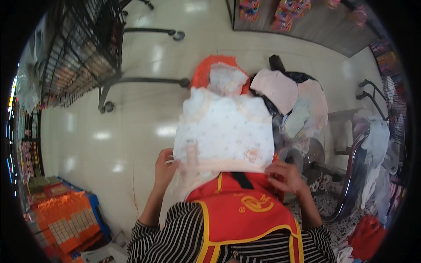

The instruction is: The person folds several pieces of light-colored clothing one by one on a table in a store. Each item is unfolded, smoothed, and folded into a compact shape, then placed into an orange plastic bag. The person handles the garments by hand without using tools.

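Observation:
A white sleeveless child's garment (223,131) with a faint print and pale peach trim is spread flat in front of my red apron (250,213). My left hand (166,167) grips its lower left corner, fingers curled at the edge. At the opposite lower corner, my right hand (285,176) pinches the hem. A pinkish tag (191,154) lies on the garment's left side, and a small printed patch (253,155) sits near the lower right. Another pale cloth (189,182) shows below it, mostly covered.
Beyond the garment lies a red-orange bag (205,70) with white cloth (227,78). Pink cloths (275,88) rest on a black plastic bag (297,77) to the right. A wire cart (82,52) stands upper left, a chrome-framed chair (349,174) with clothing at right, orange boxes (67,222) lower left.

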{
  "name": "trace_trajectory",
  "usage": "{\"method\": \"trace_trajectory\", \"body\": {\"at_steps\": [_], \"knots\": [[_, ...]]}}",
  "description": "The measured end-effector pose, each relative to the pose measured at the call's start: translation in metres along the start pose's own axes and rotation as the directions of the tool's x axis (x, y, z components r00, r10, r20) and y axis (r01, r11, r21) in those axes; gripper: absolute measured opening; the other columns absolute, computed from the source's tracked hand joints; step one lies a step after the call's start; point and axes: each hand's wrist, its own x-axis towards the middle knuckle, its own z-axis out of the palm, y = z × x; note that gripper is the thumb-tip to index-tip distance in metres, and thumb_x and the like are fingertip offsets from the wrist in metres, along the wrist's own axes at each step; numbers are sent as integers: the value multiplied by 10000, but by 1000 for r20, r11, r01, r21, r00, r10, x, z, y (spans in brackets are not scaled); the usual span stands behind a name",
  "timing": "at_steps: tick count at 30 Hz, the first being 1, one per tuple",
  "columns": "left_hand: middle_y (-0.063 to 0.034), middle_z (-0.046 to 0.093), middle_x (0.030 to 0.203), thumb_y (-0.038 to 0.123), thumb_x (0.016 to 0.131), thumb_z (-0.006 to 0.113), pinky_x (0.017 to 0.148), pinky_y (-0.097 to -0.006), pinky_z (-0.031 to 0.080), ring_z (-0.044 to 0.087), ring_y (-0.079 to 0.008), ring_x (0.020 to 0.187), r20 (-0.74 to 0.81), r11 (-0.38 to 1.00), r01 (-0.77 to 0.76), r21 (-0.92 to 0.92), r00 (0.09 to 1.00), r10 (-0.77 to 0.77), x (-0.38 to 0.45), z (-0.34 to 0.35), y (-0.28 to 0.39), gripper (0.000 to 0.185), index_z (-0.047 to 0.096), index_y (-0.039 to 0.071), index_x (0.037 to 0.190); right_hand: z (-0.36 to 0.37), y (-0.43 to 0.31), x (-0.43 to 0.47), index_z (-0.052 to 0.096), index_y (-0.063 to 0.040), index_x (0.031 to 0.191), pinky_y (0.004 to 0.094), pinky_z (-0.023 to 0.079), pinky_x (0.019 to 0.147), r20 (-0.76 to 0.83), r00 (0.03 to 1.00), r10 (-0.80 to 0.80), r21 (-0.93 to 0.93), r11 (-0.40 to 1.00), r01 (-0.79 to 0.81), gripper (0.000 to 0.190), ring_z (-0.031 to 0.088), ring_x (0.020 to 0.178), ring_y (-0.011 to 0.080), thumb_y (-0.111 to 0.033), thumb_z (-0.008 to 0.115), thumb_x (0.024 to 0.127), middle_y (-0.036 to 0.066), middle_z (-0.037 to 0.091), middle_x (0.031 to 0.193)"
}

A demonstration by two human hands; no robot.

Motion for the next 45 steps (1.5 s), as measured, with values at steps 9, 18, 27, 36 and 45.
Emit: {"method": "trace_trajectory", "body": {"at_steps": [9,18,27,36,45], "knots": [[-252,323,1484,154,824,646,1096,-559,271,302,-469,1364,72,645,-573,505,773,631,24,29,70,666,367,4,1409,-12,31,64,669,-18,900,270,435,535,-319,948,17,115,993,20,89,561,598,159,-36,701,819,60,575,733],[-359,194,1498,271,831,666,1086,-618,223,216,-551,1369,215,646,-555,523,820,530,36,57,50,808,271,-46,1460,-7,214,204,665,-24,884,314,479,584,-475,840,262,159,965,-211,127,614,629,202,-150,669,864,109,634,782],[-404,253,1437,304,809,656,1035,-645,298,290,-609,1300,234,628,-580,519,803,549,45,58,46,783,329,-71,1414,62,323,346,706,-89,960,402,495,856,-177,981,81,-341,930,-139,182,621,1008,296,-177,667,806,142,624,1129],[-401,292,1412,379,820,629,991,-659,343,332,-622,1260,228,610,-579,541,799,556,48,59,41,760,378,-70,1380,122,368,405,681,-89,1075,402,442,973,-109,987,-118,-564,825,36,317,565,1140,331,-145,660,763,183,597,1221],[-387,325,1405,315,802,638,1002,-630,352,347,-605,1263,191,631,-611,478,774,604,51,62,46,719,409,-70,1364,25,308,380,703,11,1004,267,514,786,-362,894,263,500,865,-51,162,667,865,150,-43,660,857,86,718,932]]}}
